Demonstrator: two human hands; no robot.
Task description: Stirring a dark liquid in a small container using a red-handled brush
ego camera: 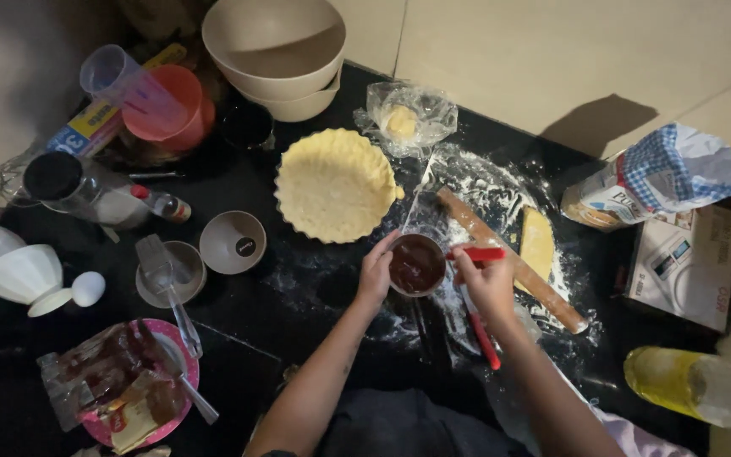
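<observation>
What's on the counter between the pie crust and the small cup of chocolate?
In the head view, only floured black counter lies between the pie crust and the cup; the left hand grips the cup's near side.

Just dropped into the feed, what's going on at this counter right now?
A person is working over a dark, floury countertop. The left hand steadies a small bowl of dark brown filling, while the right hand holds a red-handled spatula at its rim. Just beyond sits an unfilled pastry shell. A wooden rolling pin and a leftover strip of dough lie to the right.
</observation>
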